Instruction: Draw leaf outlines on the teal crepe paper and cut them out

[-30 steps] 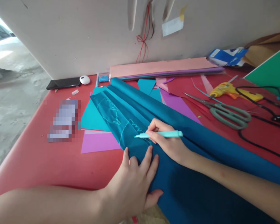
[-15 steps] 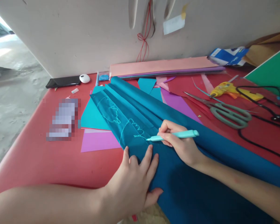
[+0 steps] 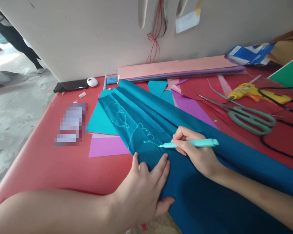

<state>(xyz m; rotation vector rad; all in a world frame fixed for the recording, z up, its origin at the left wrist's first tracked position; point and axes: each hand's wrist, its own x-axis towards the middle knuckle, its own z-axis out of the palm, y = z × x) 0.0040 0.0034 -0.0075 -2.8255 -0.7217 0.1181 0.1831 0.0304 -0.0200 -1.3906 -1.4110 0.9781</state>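
Observation:
Dark teal fabric [image 3: 200, 191] stretches diagonally over the table, partly folded, with light turquoise outlines [image 3: 145, 131] drawn on its far left part. My right hand [image 3: 195, 149] grips a turquoise marker [image 3: 202, 143], its tip touching the fabric at the end of a drawn line. Below and left of that tip, my left hand [image 3: 146, 185] lies on the fabric with its fingers spread, pressing near the left edge. Turquoise sheets [image 3: 104, 118] and a purple sheet [image 3: 107, 148] stick out from under the fabric's left side.
Scissors [image 3: 249, 120] lie right of the fabric, beside a yellow glue gun [image 3: 258, 92] with a black cable. At the back are pink and purple sheets [image 3: 178, 66], a black phone [image 3: 70, 85] and a white mouse [image 3: 92, 82]. A pixelated object [image 3: 72, 123] lies left. Someone's leg [image 3: 24, 45] shows beyond.
The whole view has shifted slightly, so the table things appear further right. The marker tip has moved a little along the drawn line. A person's leg has come into view at upper left.

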